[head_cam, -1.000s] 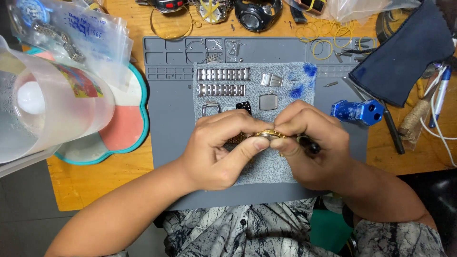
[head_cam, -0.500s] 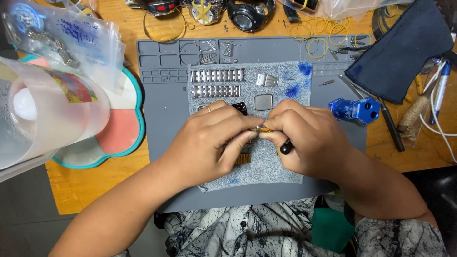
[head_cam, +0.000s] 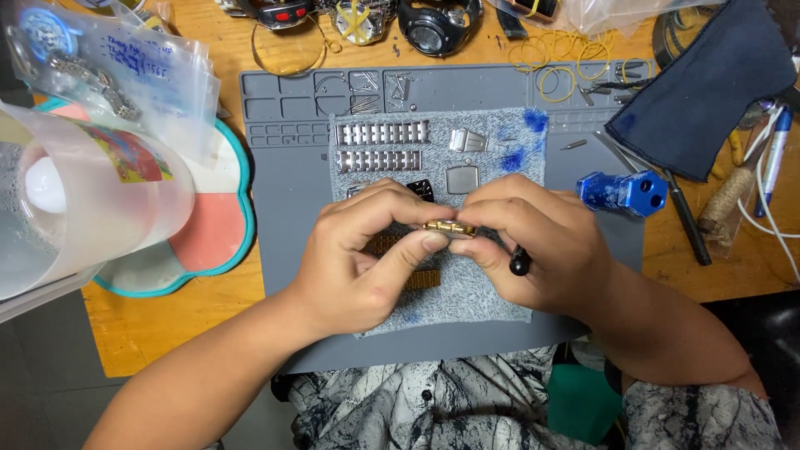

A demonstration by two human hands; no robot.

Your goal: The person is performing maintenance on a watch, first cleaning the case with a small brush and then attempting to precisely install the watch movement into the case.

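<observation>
1. Pinching a small gold-coloured watch-band link piece (head_cam: 448, 227) between thumb and forefinger: left hand (head_cam: 367, 258), closed narrowly on the piece's left end.
2. Gripping the same piece from the right: right hand (head_cam: 542, 250), fingers curled tight, with a black-tipped tool (head_cam: 520, 263) poking out beneath the palm.
3. Held just above a grey felt pad (head_cam: 467, 292), at the middle of a grey silicone work mat (head_cam: 283, 167) on the wooden worktop (head_cam: 133, 325).
4. Lying on the pad beyond the hands: two silver bracelet strips (head_cam: 382, 146), a silver clasp (head_cam: 467, 140), a square metal part (head_cam: 462, 178); more gold links (head_cam: 422, 279) partly hidden under the left hand.
5. Resting right of the pad: blue metal block (head_cam: 625, 192), dark blue cloth (head_cam: 708, 92).
6. Standing at far left: translucent plastic cup (head_cam: 75, 200), flower-shaped tray (head_cam: 208, 242), clear bags (head_cam: 125, 67).
7. Ranged along the far edge: watches (head_cam: 433, 25), yellow rubber bands (head_cam: 550, 58).
</observation>
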